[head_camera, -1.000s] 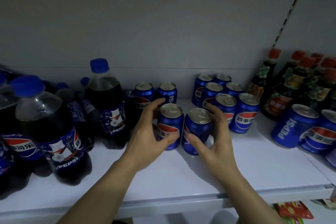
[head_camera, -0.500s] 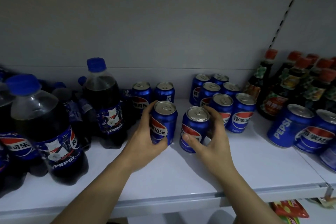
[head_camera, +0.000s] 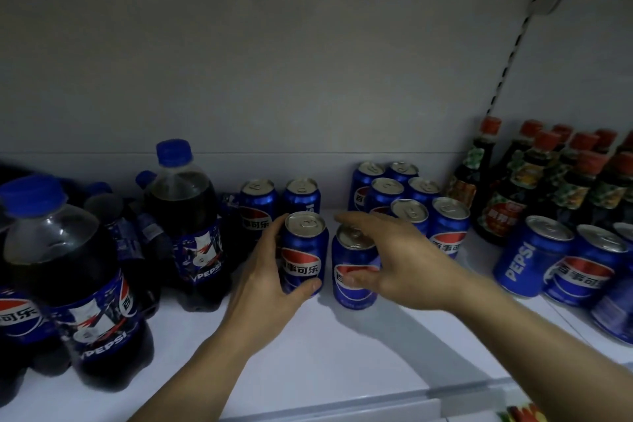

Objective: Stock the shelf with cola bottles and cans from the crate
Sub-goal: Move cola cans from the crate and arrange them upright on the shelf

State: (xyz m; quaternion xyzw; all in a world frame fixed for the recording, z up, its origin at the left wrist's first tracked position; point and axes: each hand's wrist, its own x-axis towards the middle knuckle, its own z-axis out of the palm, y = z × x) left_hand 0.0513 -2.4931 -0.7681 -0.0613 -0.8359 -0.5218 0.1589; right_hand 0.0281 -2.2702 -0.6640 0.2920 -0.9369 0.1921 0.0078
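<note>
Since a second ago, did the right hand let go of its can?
Yes. The right hand has opened and lifted leftward over its can, which stands on the shelf beside the can the left hand grips.

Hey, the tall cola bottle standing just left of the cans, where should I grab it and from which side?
Grip the tall cola bottle round its labelled waist, coming from the front. It stands upright, with other bottles close on its left and cans on its right, so the front face is probably the only open side.
</note>
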